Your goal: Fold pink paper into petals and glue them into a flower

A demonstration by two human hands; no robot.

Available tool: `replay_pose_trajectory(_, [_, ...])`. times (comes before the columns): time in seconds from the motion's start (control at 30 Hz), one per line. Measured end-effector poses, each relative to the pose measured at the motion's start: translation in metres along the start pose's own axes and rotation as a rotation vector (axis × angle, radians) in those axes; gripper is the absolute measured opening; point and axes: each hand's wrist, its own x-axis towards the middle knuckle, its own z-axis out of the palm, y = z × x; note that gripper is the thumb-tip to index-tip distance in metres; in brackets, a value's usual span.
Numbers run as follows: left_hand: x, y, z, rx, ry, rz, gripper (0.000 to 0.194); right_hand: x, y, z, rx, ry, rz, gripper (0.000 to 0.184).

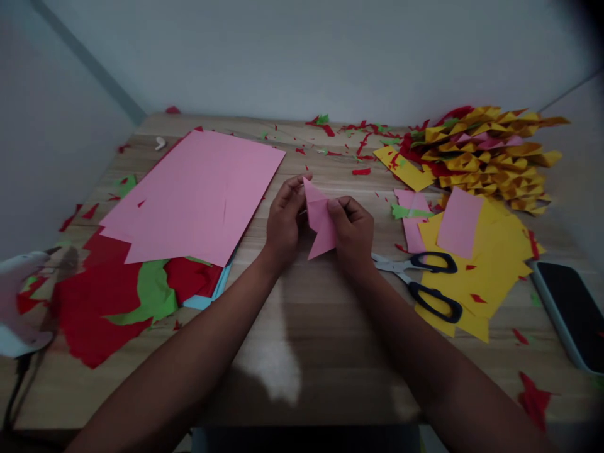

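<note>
A folded piece of pink paper (321, 219) with pointed corners is held up above the middle of the table. My right hand (353, 229) pinches its right side, thumb on the near face. At the left edge, my left hand (285, 217) has its fingers curled against the paper, the fingertips partly hidden behind it. Scissors (431, 302) with dark handles lie slightly open by my right wrist, their blade tips hidden behind it. Left of my left hand, large pink sheets (202, 195) are stacked over red paper (101, 302).
Folded yellow paper pieces (491, 157) are bunched at the back right. Yellow sheets (476, 270) and a phone (570, 308) lie on the right. At the left edge stands a white corded tool (19, 308), apparently a glue gun. Red and green scraps litter the wooden table (325, 365).
</note>
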Motion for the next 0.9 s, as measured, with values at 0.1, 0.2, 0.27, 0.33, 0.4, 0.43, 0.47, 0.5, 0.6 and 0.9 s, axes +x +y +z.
replay_pose_trajectory(0.1, [0.0001, -0.0037, 0.0026, 0.036, -0.011, 0.049, 0.033, -0.0001, -0.0003, 0.0004, -0.033, -0.005, 0.0, 0.026])
replay_pose_trajectory(0.2, [-0.0012, -0.0047, 0.0046, 0.056, 0.019, 0.09, 0.03, -0.0008, -0.0007, 0.0004, -0.048, -0.003, 0.002, 0.026])
replay_pose_trajectory(0.27, [-0.0026, -0.003, 0.0049, 0.017, 0.029, 0.09, 0.022, -0.0013, -0.001, 0.0003, -0.032, -0.002, 0.004, 0.027])
replay_pose_trajectory(0.33, [-0.0038, -0.0007, 0.0043, -0.028, 0.003, 0.08, 0.019, -0.0014, -0.0011, 0.0003, -0.012, -0.004, 0.007, 0.027])
replay_pose_trajectory(0.4, [-0.0043, 0.0007, 0.003, -0.024, -0.012, 0.087, 0.021, -0.0012, -0.0009, 0.0001, 0.0, -0.008, 0.008, 0.027])
replay_pose_trajectory(0.43, [-0.0042, 0.0009, 0.0021, -0.004, -0.01, 0.094, 0.023, -0.001, -0.0006, 0.0001, 0.0, -0.009, 0.006, 0.026])
replay_pose_trajectory(0.47, [-0.0038, 0.0008, 0.0011, 0.018, -0.008, 0.102, 0.025, -0.0008, -0.0004, 0.0, -0.004, -0.011, 0.002, 0.026])
replay_pose_trajectory(0.5, [-0.0032, 0.0003, 0.0, 0.037, -0.006, 0.112, 0.028, -0.0006, -0.0001, -0.0001, -0.008, -0.014, -0.003, 0.026])
replay_pose_trajectory(0.6, [-0.0009, -0.0015, -0.0033, 0.073, -0.005, 0.157, 0.035, -0.0002, 0.0004, -0.0003, -0.017, -0.028, 0.005, 0.027])
replay_pose_trajectory(0.9, [0.0001, 0.0, -0.0002, 0.124, 0.026, 0.189, 0.027, 0.0018, 0.0024, 0.0, -0.021, -0.01, 0.028, 0.027])
